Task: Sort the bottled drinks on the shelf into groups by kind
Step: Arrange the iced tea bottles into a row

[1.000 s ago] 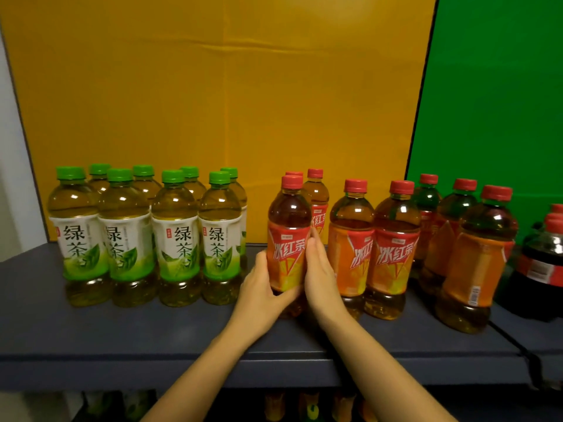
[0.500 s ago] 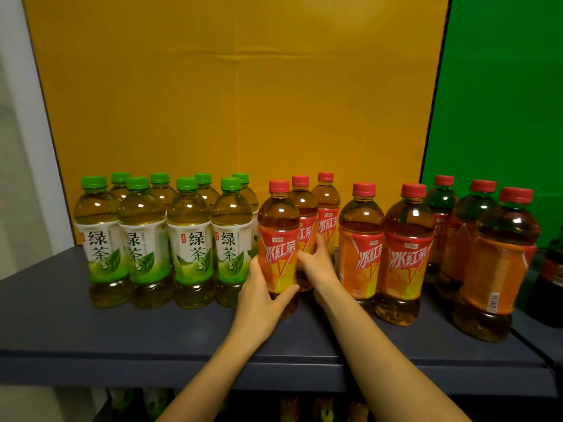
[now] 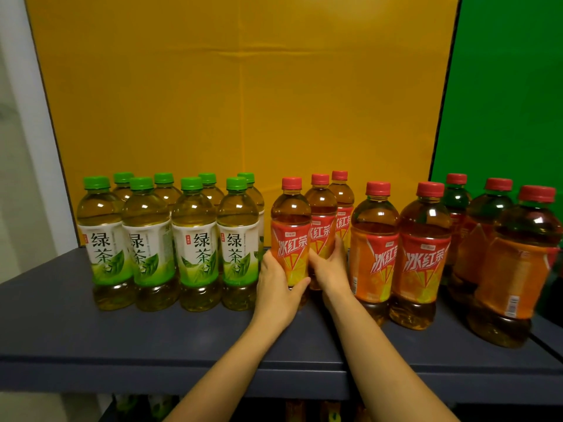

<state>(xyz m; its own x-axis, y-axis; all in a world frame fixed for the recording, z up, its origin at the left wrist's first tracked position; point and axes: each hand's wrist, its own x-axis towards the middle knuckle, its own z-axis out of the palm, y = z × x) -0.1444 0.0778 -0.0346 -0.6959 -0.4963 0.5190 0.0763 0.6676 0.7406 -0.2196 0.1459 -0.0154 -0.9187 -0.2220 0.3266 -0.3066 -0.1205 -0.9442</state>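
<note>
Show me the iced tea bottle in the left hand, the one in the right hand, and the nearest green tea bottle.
left-hand iced tea bottle (image 3: 291, 208), head view, clear shoulder.
right-hand iced tea bottle (image 3: 321, 202), head view, clear shoulder.
green tea bottle (image 3: 236, 245), head view, white label.

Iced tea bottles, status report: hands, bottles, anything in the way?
Left hand grips front iced tea bottle; right hand grips second iced tea bottle behind it. Both upright. Green tea group close on left.
</note>
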